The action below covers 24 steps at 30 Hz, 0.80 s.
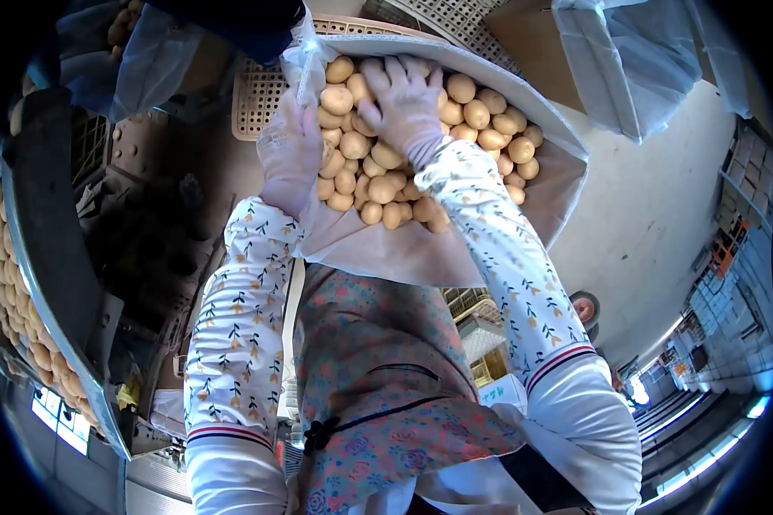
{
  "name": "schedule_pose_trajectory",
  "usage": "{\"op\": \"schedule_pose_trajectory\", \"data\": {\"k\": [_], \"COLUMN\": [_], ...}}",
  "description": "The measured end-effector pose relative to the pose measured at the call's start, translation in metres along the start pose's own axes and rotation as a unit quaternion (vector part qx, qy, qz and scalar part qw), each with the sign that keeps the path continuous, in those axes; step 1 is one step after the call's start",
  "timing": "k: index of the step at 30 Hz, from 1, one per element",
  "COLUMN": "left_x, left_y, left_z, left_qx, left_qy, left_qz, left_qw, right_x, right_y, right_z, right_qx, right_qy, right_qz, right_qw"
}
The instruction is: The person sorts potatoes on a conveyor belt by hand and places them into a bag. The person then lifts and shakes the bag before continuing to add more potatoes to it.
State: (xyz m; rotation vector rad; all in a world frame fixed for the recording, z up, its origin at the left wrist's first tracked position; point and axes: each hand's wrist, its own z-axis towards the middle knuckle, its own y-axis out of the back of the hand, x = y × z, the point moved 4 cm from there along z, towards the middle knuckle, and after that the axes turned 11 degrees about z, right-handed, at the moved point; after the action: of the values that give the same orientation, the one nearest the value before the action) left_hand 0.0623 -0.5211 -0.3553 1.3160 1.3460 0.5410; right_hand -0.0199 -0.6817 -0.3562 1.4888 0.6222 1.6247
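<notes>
Round, yellowish-brown potatoes (382, 184) fill much of an open bag or lined box with a pale fabric liner (378, 245). My right hand (404, 103), in a thin whitish glove, lies on top of the potatoes with its fingers spread. At the liner's left edge is my left hand (290, 150), gloved too, its fingers pointing up against the fabric. The liner's edge runs beside that palm, and the thumb side faces the potatoes.
Behind the liner stands a tan perforated crate (253, 103). At far left, a metal-edged conveyor or bin (60, 335) carries more potatoes. A plastic-lined cardboard box (537, 56) stands upper right. Dark clothing of another person (232, 26) shows at the top left.
</notes>
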Motion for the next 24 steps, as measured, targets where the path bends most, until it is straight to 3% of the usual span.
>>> {"op": "schedule_pose_trajectory", "data": {"k": [2,4,6,8,10,12,14,17,19,22,23,24], "left_x": [0.002,0.006,0.014,0.019,0.014,0.014,0.013,0.004,0.003,0.005,0.005,0.003], "left_y": [0.001,0.004,-0.01,-0.014,-0.008,-0.009,-0.01,0.002,0.001,-0.001,-0.002,0.0], "left_z": [0.007,0.004,0.006,0.006,0.006,0.006,0.006,0.005,0.004,0.004,0.004,0.006], "left_qx": [0.019,0.047,0.027,0.02,0.033,0.032,0.048,0.033,0.046,0.025,0.013,0.035], "left_qy": [0.001,0.014,0.011,0.021,0.026,0.027,0.029,0.023,0.03,0.02,0.013,0.018], "left_qz": [-0.019,-0.071,-0.105,-0.117,-0.109,-0.101,-0.093,-0.069,-0.07,-0.068,-0.066,-0.054], "left_qw": [1.0,0.996,0.994,0.993,0.993,0.994,0.994,0.997,0.996,0.997,0.998,0.998], "right_x": [-0.002,0.011,0.021,0.03,0.043,0.049,0.033,0.055,0.05,0.031,0.015,0.007], "right_y": [-0.012,-0.002,0.012,0.013,0.013,-0.003,-0.054,-0.059,-0.043,0.001,0.012,0.027], "right_z": [-0.018,-0.08,-0.125,-0.126,-0.064,0.017,0.044,-0.003,-0.048,-0.111,-0.14,-0.157], "right_qx": [0.011,0.148,0.175,0.295,0.099,0.029,0.015,0.024,0.018,0.178,0.195,0.204], "right_qy": [-0.001,-0.042,-0.081,-0.262,-0.04,-0.017,-0.04,-0.033,-0.067,-0.061,-0.088,-0.079], "right_qz": [-0.03,-0.01,0.007,0.167,0.146,0.11,0.046,-0.016,0.085,0.102,0.138,0.07], "right_qw": [0.999,0.988,0.981,0.903,0.983,0.993,0.998,0.999,0.994,0.977,0.967,0.973]}}
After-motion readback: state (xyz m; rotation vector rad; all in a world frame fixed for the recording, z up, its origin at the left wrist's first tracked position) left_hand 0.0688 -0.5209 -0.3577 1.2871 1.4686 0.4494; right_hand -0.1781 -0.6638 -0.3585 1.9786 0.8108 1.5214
